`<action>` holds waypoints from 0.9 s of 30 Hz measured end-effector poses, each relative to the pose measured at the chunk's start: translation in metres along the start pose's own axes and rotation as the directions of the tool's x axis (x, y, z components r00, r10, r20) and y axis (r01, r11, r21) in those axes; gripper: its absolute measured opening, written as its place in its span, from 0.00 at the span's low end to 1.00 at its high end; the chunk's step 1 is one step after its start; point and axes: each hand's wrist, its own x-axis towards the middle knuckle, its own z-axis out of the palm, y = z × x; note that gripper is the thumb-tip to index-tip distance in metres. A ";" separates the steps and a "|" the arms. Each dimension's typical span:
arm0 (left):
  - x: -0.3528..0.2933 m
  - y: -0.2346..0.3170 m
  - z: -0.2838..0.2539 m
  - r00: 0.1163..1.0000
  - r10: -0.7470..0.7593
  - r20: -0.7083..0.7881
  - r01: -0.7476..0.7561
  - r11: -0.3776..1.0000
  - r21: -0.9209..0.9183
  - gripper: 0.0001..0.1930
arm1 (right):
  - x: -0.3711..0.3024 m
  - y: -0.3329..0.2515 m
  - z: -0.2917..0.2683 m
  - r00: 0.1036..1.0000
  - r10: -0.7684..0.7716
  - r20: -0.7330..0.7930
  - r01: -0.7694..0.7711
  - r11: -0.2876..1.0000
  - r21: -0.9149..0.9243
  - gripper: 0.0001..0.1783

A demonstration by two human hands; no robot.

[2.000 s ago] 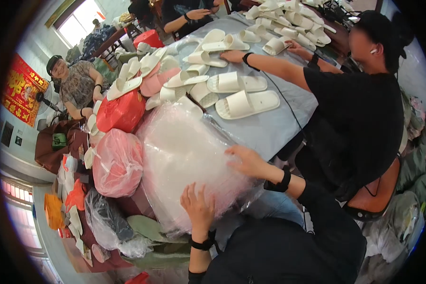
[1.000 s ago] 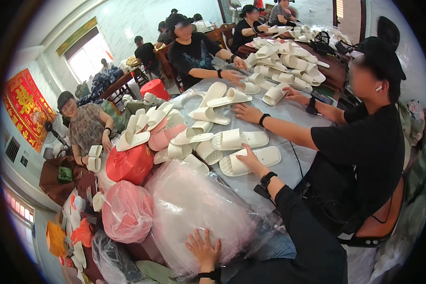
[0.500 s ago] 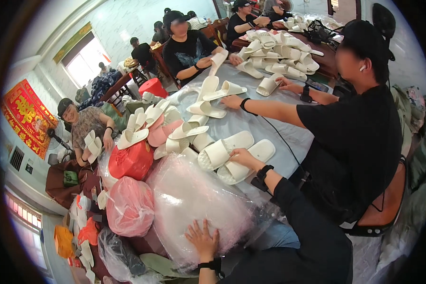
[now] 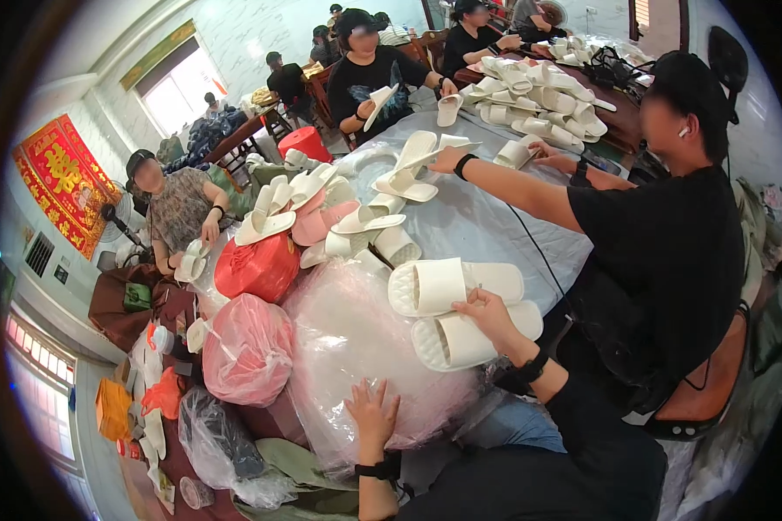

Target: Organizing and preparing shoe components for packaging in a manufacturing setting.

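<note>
A pair of cream slippers is gripped in my right hand (image 4: 489, 319), its fingers pinched at the inner edges where the two meet. The upper slipper (image 4: 427, 287) and the lower slipper (image 4: 447, 341) lie side by side, toes to the left, over the front of the plastic-covered table (image 4: 543, 256). My left hand (image 4: 374, 412) has its fingers spread on the near side of a large clear plastic bag (image 4: 343, 334) with whitish-pink contents. More cream slippers (image 4: 369, 217) and a pink slipper (image 4: 321, 223) are heaped just beyond the bag.
Left of the bag stand a red bundle (image 4: 256, 267) and a pink plastic bag (image 4: 248, 352). A co-worker in black (image 4: 660, 234) sits at the right, reaching across to slippers. A large slipper pile (image 4: 539, 95) covers the far table. Other people handle slippers at the far side and left.
My right hand has raised the slipper pair off the table and drawn it nearer and right. My left hand stays by the bag. The co-worker across now holds slippers apart in two hands.
</note>
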 end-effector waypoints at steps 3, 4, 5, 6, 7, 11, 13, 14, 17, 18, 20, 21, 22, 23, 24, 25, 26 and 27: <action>0.002 0.024 -0.027 0.984 0.125 -0.128 -0.111 0.988 0.110 0.23 | -0.020 -0.020 0.001 0.993 0.107 0.045 -0.114 0.979 0.170 0.14; -0.001 0.026 -0.036 0.968 0.163 -0.189 -0.139 0.981 0.137 0.20 | -0.026 -0.023 0.004 0.992 0.112 0.054 -0.120 0.979 0.163 0.14; -0.005 0.022 -0.036 0.970 0.149 -0.190 -0.125 0.983 0.135 0.20 | -0.031 -0.025 0.007 0.988 0.127 0.093 -0.136 0.986 0.094 0.14; -0.011 0.016 -0.037 0.986 0.101 -0.130 -0.099 0.995 0.023 0.18 | -0.036 -0.026 0.010 0.980 0.145 0.133 -0.149 0.989 0.022 0.14; -0.019 0.011 -0.039 0.996 0.046 -0.073 -0.052 0.995 -0.083 0.16 | -0.042 -0.024 0.014 0.975 0.152 0.162 -0.156 0.988 0.011 0.14; -0.033 -0.002 -0.035 0.998 0.063 -0.008 -0.063 0.992 -0.110 0.16 | -0.060 -0.013 0.020 0.951 0.143 0.275 -0.064 0.959 -0.277 0.14; -0.035 0.001 -0.028 0.982 0.181 0.054 -0.181 0.983 -0.019 0.19 | -0.060 0.006 0.027 0.945 0.194 0.262 -0.186 0.981 -0.054 0.13; -0.035 0.001 -0.024 0.979 0.189 0.077 -0.189 0.982 0.003 0.21 | -0.059 0.015 0.033 0.952 0.194 0.238 -0.198 0.980 -0.008 0.12; -0.037 0.002 -0.019 0.983 0.184 0.011 -0.184 0.983 0.020 0.21 | -0.052 0.036 0.056 0.961 0.220 0.169 -0.209 0.975 -0.079 0.12; -0.037 0.004 -0.020 0.985 0.175 0.008 -0.175 0.984 0.019 0.21 | -0.048 0.047 0.061 0.960 0.219 0.176 -0.211 0.975 -0.063 0.07; -0.035 0.012 -0.024 0.988 0.151 0.013 -0.152 0.987 0.054 0.23 | -0.038 0.071 0.066 0.951 0.237 0.198 -0.239 0.971 -0.016 0.07; -0.036 0.014 -0.025 0.989 0.149 0.012 -0.149 0.987 0.054 0.23 | -0.034 0.080 0.066 0.943 0.250 0.218 -0.264 0.964 0.037 0.10; -0.039 0.015 -0.026 0.991 0.135 0.007 -0.135 0.986 0.102 0.23 | -0.033 0.083 0.068 0.941 0.252 0.225 -0.266 0.963 0.036 0.10; -0.041 0.015 -0.026 0.992 0.124 0.001 -0.123 0.981 0.149 0.24 | -0.032 0.085 0.068 0.932 0.249 0.264 -0.272 0.961 0.053 0.14; -0.043 0.014 -0.023 0.992 0.123 0.000 -0.122 0.981 0.149 0.24 | -0.031 0.087 0.067 0.923 0.244 0.298 -0.276 0.958 0.071 0.18; -0.048 0.010 -0.021 0.995 0.099 0.008 -0.099 0.988 0.117 0.24 | -0.032 0.081 0.068 0.921 0.246 0.304 -0.279 0.958 0.069 0.18; -0.052 0.006 -0.019 0.997 0.077 0.016 -0.079 0.993 0.083 0.25 | -0.032 0.073 0.068 0.877 0.331 0.348 -0.383 0.919 0.091 0.18; -0.053 0.002 -0.016 0.997 0.076 0.016 -0.077 0.994 0.081 0.25 | -0.033 0.067 0.067 0.824 0.409 0.391 -0.483 0.869 0.108 0.19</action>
